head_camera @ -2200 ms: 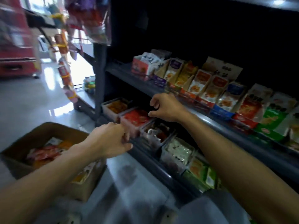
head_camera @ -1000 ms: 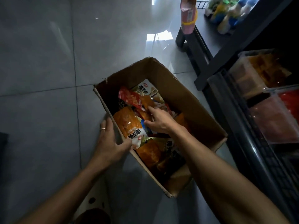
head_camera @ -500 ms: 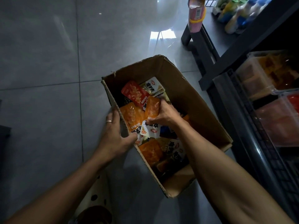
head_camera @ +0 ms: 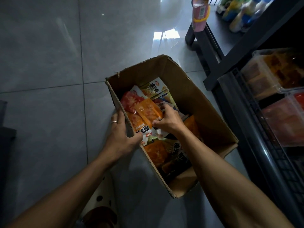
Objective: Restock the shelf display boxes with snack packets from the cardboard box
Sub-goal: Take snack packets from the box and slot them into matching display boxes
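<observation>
An open cardboard box (head_camera: 194, 97) stands on the grey tiled floor, holding several snack packets in orange, red and yellow-green. My right hand (head_camera: 167, 120) is inside the box and grips an orange packet (head_camera: 148, 111) by its lower end, raised over the pile. My left hand (head_camera: 120, 133) clasps the box's left wall, thumb inside over the rim, fingers outside. At the right edge, clear shelf display boxes hold orange packets (head_camera: 279, 69) and red packets (head_camera: 286, 117).
A dark shelf unit (head_camera: 256, 145) with a wire front runs down the right side, close to the box. Bottles (head_camera: 243, 12) stand on a low dark shelf at the top right, beside a hanging pink packet (head_camera: 199, 14). Bare floor tiles (head_camera: 49, 63) spread to the left.
I turned from the shelf down to the box. My left hand took hold of the box wall; my right hand dug into the packets and has lifted an orange one.
</observation>
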{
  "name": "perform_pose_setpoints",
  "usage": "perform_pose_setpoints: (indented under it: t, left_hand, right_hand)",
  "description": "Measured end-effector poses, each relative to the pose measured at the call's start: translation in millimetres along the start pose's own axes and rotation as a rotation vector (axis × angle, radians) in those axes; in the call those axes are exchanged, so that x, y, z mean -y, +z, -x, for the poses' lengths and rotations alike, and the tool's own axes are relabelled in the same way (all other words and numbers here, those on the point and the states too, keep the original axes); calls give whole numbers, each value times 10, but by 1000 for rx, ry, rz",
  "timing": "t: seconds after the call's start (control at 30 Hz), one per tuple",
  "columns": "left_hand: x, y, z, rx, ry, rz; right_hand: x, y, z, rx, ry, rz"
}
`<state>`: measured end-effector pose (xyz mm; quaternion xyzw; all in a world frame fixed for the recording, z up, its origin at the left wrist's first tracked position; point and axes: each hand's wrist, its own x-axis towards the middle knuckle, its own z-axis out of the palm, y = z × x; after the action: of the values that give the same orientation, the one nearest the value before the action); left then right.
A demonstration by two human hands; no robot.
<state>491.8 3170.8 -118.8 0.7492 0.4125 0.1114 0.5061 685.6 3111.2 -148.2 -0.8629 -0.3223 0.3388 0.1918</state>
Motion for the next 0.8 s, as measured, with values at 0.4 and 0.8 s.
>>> perform_pose_setpoints:
  t: [0.4,0.8]
  left_hand:
    - [-29,-26,18,18,-18,-23]
    - [-204,-57,4,-7,-118,-144]
  right_hand:
    - [184,129,53,269,-4,-269]
    - [139,-701,388,74,-19,-569]
